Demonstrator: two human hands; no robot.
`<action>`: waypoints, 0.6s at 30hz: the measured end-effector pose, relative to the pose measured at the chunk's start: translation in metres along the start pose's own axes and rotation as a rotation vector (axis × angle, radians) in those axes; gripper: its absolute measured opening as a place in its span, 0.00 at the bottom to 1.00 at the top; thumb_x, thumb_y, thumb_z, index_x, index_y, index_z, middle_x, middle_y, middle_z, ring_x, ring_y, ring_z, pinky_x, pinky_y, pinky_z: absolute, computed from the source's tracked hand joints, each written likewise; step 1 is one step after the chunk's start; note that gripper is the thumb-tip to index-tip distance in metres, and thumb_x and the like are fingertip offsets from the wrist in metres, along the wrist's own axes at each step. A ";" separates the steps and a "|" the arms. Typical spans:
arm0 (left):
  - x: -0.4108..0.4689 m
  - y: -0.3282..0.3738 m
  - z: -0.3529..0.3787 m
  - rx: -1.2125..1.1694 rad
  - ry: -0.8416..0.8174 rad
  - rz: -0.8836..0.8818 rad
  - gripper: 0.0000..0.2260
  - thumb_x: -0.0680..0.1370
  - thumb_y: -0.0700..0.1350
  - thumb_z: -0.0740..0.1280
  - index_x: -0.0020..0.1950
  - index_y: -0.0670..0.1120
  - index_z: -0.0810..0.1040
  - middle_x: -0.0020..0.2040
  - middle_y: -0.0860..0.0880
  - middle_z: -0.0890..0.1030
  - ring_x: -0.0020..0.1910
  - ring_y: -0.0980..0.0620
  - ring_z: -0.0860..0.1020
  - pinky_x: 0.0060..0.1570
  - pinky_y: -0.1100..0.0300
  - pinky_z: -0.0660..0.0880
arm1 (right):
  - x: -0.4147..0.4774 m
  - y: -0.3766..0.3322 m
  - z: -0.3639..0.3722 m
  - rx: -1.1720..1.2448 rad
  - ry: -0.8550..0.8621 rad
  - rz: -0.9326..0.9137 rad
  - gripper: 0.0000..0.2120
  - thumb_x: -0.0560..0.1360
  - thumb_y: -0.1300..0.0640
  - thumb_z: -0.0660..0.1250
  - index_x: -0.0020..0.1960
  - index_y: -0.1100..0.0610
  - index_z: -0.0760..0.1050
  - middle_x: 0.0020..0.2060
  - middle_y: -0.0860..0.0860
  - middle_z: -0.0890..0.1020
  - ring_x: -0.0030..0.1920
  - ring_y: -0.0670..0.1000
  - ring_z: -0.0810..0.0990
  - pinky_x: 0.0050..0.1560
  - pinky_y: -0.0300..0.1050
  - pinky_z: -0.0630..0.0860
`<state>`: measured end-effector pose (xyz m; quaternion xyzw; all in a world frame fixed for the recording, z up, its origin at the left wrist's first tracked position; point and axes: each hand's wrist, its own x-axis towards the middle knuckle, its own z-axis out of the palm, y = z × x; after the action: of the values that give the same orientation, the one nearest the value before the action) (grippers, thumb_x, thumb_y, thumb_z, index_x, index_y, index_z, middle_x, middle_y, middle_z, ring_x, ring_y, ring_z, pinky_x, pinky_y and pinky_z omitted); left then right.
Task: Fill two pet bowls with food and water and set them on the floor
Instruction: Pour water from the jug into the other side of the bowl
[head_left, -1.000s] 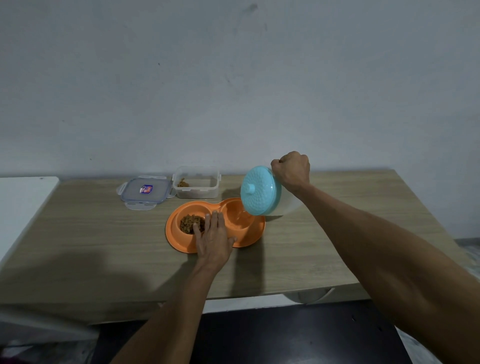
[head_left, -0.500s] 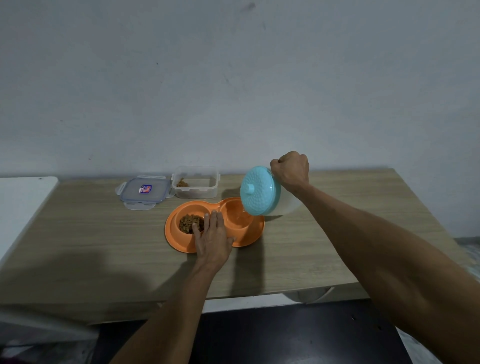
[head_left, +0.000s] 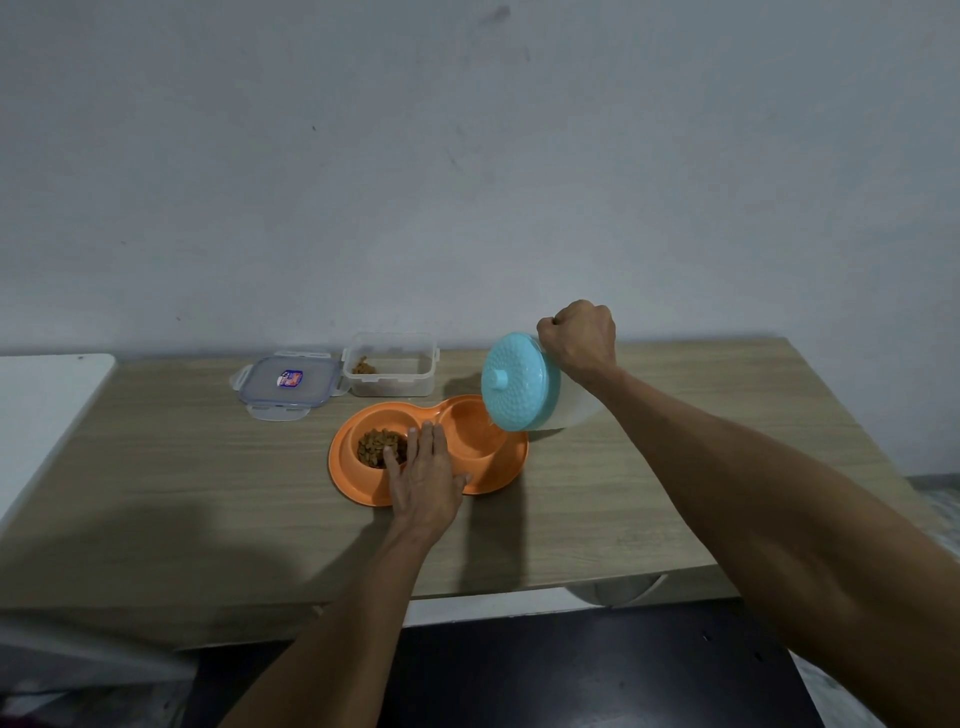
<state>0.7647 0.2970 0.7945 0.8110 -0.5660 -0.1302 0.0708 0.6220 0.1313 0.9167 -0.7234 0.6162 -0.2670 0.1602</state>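
The orange plastic double pet bowl (head_left: 363, 486) is sitting on the light wood-grain table (head_left: 597, 499), near its middle. Its left well is holding brown kibble (head_left: 378, 447), and its right well (head_left: 475, 434) is taking water. The right hand (head_left: 579, 338) is clenching into a fist around the handle of a translucent white jug with a round turquoise lid (head_left: 517, 382), tilting it so the lid is facing the camera and its lower edge is hanging over the right well. The left hand (head_left: 426, 475) is lying flat and open on the bowl's near rim, fingers spread, pinning it rather than gripping it.

To pour well, the tilt probably needs to be kept shallow and the spout low over the well, so nothing is splashing onto the kibble, with the flat hand holding the bowl from sliding.

Behind, a clear rectangular food container (head_left: 389, 371) is standing open, its clip lid (head_left: 287, 383) lying just beside it. The lid is carrying 1 small red-and-blue sticker; its writing is too small to read.
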 end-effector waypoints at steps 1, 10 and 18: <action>0.000 0.000 0.000 0.000 0.001 0.001 0.37 0.79 0.56 0.64 0.80 0.43 0.50 0.81 0.45 0.52 0.80 0.44 0.48 0.74 0.37 0.47 | 0.000 0.000 0.000 -0.002 0.001 -0.004 0.20 0.71 0.61 0.62 0.24 0.59 0.58 0.20 0.51 0.59 0.24 0.51 0.58 0.33 0.47 0.63; 0.001 -0.001 0.002 0.009 0.003 0.001 0.37 0.79 0.57 0.64 0.80 0.43 0.50 0.81 0.45 0.53 0.80 0.44 0.49 0.74 0.36 0.48 | 0.002 0.002 0.000 -0.009 -0.001 -0.011 0.20 0.71 0.61 0.62 0.24 0.59 0.59 0.20 0.51 0.61 0.24 0.52 0.60 0.34 0.48 0.64; 0.002 -0.001 0.003 0.000 0.000 -0.005 0.38 0.78 0.57 0.64 0.80 0.44 0.50 0.81 0.45 0.52 0.80 0.44 0.48 0.74 0.36 0.48 | 0.003 0.002 -0.004 -0.009 0.005 -0.012 0.21 0.71 0.61 0.62 0.23 0.58 0.58 0.20 0.51 0.60 0.24 0.51 0.59 0.34 0.47 0.64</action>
<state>0.7655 0.2955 0.7914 0.8123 -0.5641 -0.1305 0.0704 0.6185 0.1284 0.9191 -0.7270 0.6136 -0.2671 0.1539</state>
